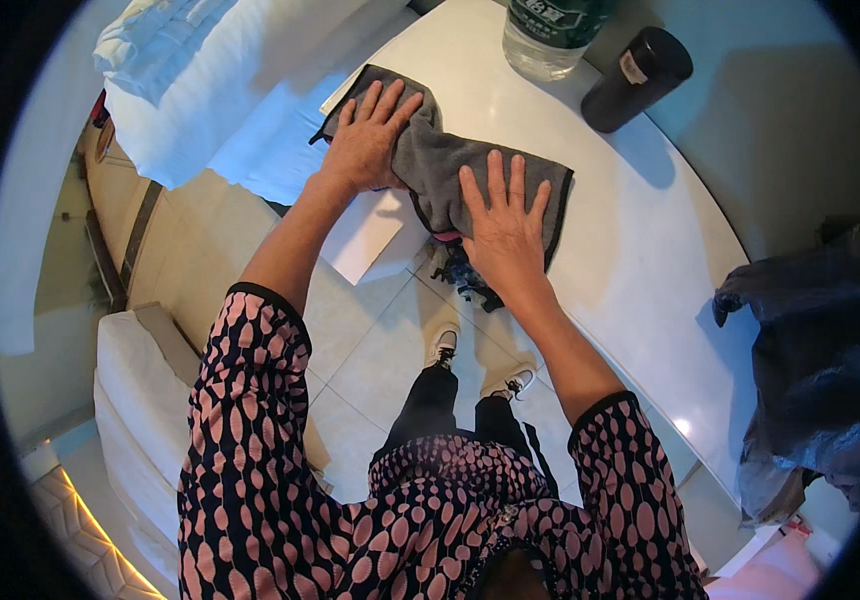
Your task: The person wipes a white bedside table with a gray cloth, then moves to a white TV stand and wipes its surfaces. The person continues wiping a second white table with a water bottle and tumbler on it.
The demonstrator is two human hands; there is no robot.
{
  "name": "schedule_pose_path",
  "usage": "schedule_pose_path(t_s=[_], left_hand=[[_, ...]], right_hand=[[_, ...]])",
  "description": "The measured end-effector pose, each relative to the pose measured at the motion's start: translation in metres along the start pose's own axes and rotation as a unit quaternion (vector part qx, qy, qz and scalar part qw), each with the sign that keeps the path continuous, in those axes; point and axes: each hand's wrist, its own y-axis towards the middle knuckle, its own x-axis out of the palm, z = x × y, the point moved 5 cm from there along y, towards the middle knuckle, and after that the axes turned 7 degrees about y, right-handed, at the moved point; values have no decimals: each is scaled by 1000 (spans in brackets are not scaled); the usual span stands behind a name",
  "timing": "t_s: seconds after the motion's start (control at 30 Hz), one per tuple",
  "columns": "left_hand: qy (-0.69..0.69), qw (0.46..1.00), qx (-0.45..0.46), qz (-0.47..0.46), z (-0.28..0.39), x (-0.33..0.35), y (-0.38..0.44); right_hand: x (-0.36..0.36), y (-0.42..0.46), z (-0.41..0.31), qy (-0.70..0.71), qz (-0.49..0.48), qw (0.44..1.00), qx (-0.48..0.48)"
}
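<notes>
A grey cloth with black edging (441, 154) lies spread across the front edge of a white tabletop (625, 225). My left hand (373, 139) presses flat on its left part, fingers apart. On the cloth's right part rests my right hand (505, 217), also palm down with spread fingers. The fabric bunches into folds between the two hands. Neither hand grasps anything; both only touch the cloth from above.
Toward the back of the table stand a clear plastic bottle with a green label (550, 37) and a black cylindrical container (636, 79). A dark plastic bag (827, 360) sits at the right. White bedding (197, 90) is at the upper left, a white-covered seat (133, 420) lower left.
</notes>
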Motion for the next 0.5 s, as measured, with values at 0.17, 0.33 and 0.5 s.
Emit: schedule_pose_path(t_s=[0.17,0.33,0.5], left_hand=[[11,1000,-2,0,25,-11,0],[-13,998,57,18,75,-22,0],[5,994,105,-17,106,-31,-10]], right_hand=[[-18,-16,16,-18,-16,1000,18],[-61,-57,65,46,0,999,13],[-71,-57,99,54,-24,997,55]])
